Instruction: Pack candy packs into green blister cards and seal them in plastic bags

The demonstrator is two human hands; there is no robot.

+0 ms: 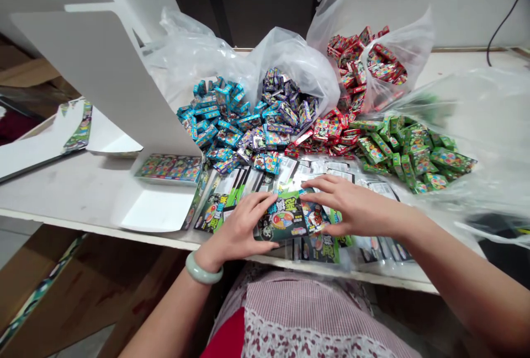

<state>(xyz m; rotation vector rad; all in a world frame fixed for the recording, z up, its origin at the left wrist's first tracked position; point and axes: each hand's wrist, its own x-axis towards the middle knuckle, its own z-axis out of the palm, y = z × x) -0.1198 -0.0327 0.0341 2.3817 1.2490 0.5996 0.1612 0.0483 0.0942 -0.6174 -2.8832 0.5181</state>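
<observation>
Both my hands hold one dark packet (285, 221) at the near edge of the table (62, 187). My left hand (240, 231) pinches its left side, my right hand (356, 210) its right side. Little blue boxes (215, 121) and green boxes (408, 151) lie in heaps behind.

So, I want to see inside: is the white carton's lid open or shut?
Open. The lid of the white carton stands raised, and colourful print shows inside.
</observation>
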